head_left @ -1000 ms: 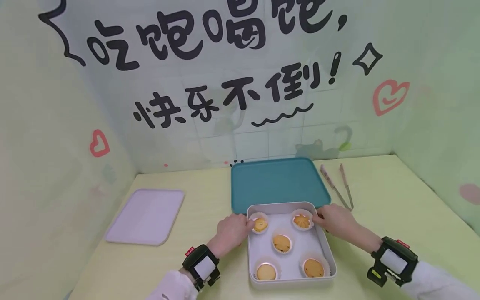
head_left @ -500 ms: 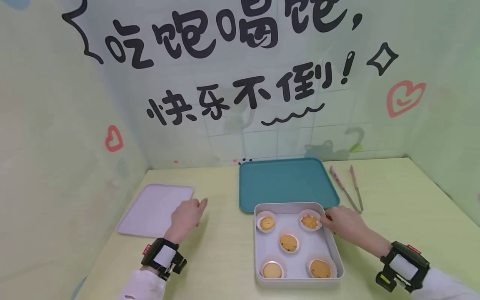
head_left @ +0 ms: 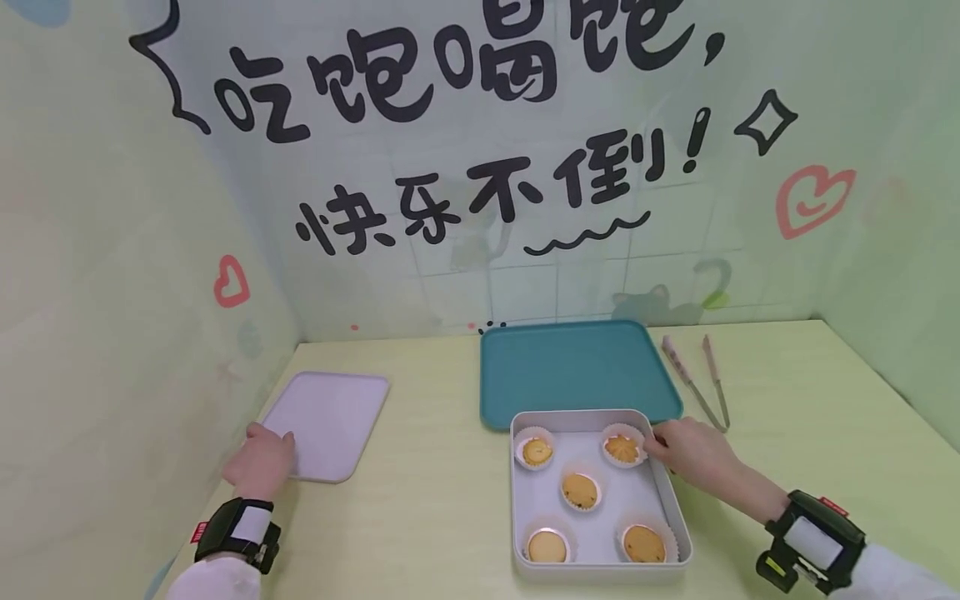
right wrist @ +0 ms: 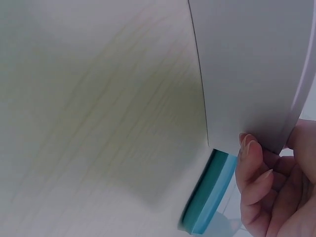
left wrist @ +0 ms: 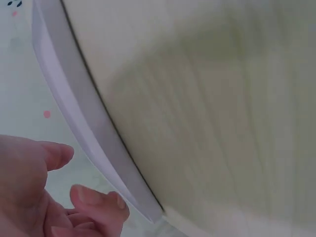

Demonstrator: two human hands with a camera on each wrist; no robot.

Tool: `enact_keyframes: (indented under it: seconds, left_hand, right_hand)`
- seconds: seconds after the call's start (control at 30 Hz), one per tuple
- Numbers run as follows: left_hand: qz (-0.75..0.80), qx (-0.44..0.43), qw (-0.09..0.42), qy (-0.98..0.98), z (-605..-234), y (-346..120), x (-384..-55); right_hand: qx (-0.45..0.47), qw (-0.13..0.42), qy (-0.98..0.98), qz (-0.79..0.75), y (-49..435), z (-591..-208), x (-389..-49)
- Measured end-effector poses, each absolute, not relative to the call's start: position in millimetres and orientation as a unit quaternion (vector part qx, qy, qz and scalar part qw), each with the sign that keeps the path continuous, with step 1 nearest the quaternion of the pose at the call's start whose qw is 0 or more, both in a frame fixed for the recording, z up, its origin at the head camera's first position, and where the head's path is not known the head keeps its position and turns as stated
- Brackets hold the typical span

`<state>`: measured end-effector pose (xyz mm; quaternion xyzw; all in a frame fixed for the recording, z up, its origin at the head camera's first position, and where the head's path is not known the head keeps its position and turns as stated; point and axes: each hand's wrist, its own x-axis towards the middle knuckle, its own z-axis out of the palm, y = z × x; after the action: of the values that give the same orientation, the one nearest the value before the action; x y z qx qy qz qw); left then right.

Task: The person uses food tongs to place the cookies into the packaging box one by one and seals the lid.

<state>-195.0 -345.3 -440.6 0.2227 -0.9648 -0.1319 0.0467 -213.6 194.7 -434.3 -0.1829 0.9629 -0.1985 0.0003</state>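
Note:
My left hand [head_left: 261, 462] is at the near left corner of a flat lavender tray [head_left: 330, 421]. In the left wrist view, its thumb stands apart from the loosely bent fingers [left wrist: 101, 205], which lie close against the tray's side [left wrist: 94, 128]; whether they press on it I cannot tell. At the far right corner of a white rectangular pan [head_left: 555, 533], my right hand [head_left: 693, 450] grips the wall, thumb over the rim and fingers [right wrist: 252, 158] outside. Several cookies [head_left: 580, 492] in pleated paper cups sit in the pan.
A teal tray [head_left: 577, 375] lies behind the pan, close to its far edge. Tongs [head_left: 697, 383] with pink handles rest spread to the right of that tray. Walls with printed lettering [head_left: 480, 187] enclose the pale table [head_left: 420, 467] at the back and sides.
My left hand has let go of the pan's far left corner and moved left to the lavender tray. The right hand keeps hold of the pan, which stays in place.

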Motion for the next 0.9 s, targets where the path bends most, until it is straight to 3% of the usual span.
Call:
enact_keyframes:
  seconds: [0.47,0.77,0.9]
  left_hand:
    - [-0.111,0.239,0.025,-0.964,-458,-367,-190]
    - [-0.124,0.222,-0.068,-0.965,-446,-378,-194]
    - [-0.127,0.217,-0.083,-0.964,-444,-380,-192]
  right_hand:
    - [-0.184,-0.004,0.961,-0.206,195,-437,-213]
    - [-0.191,-0.005,0.960,-0.206,196,-437,-214]
    - [-0.194,-0.004,0.959,-0.205,196,-438,-214]
